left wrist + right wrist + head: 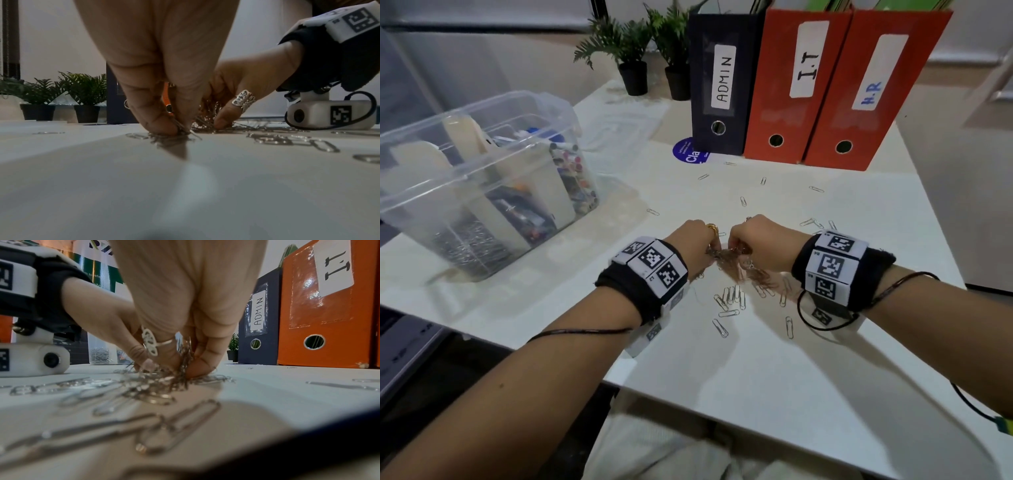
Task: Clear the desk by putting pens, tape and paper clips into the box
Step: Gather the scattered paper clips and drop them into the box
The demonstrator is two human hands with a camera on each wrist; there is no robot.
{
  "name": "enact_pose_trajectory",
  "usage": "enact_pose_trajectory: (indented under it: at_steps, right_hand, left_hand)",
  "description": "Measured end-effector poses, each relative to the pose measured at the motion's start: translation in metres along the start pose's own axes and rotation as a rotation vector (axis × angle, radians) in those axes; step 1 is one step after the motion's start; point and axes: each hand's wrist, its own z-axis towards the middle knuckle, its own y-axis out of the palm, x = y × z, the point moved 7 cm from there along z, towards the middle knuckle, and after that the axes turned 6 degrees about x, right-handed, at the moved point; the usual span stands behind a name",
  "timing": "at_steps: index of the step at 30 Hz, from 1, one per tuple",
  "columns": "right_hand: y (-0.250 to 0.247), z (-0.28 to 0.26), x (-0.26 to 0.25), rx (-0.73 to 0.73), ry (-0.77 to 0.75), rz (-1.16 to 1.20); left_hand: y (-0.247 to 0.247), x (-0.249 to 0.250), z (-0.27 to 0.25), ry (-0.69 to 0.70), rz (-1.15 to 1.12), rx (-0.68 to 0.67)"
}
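Note:
A heap of silver paper clips [726,255] lies mid-desk between my hands. My left hand [695,240] and my right hand [756,240] meet over it, fingers curled down. In the left wrist view my left hand [179,128] pinches clips against the desk. In the right wrist view my right hand [183,369] grips a bunch of clips [156,386]. More loose clips [729,298] lie just in front of the hands. The clear plastic box [458,111] stands at the left, with pens, tape rolls and paper clips in its compartments.
Three upright binders, ADMIN [722,78], I.T [794,85] and H.R [866,89], stand at the back. Two potted plants [633,75] are behind the box. Single clips [743,201] lie scattered toward the binders. The desk's front edge [688,404] is near my body.

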Motion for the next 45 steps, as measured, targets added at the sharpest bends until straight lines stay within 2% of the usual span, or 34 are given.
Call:
enact_pose_trajectory:
  at_steps: [18,23,27,32,36,40,45]
  right_hand:
    - [-0.016,-0.002,-0.002,0.107,-0.014,0.149]
    - [-0.029,0.000,-0.005,0.106,0.000,0.173]
    - [-0.051,0.007,-0.020,0.160,-0.049,0.159]
    - [-0.082,0.024,-0.050,0.227,-0.112,0.164]
    - [-0.107,0.045,-0.090,0.259,-0.174,0.183]
    - [-0.135,0.068,-0.150,0.334,-0.302,0.197]
    - [-0.157,0.096,-0.232,0.375,-0.415,0.287]
  left_hand:
    - [-0.022,-0.007,-0.003,-0.059,-0.018,0.117]
    - [-0.046,-0.024,-0.010,-0.105,-0.105,0.224]
    - [-0.068,-0.041,-0.019,-0.149,-0.225,0.324]
    - [-0.101,-0.063,-0.034,-0.188,-0.319,0.454]
    - [-0.141,-0.085,-0.057,-0.240,-0.284,0.548]
    - [-0.188,-0.124,-0.094,-0.335,-0.181,0.653]
    - [-0.229,-0.192,-0.147,-0.450,-0.238,0.822]
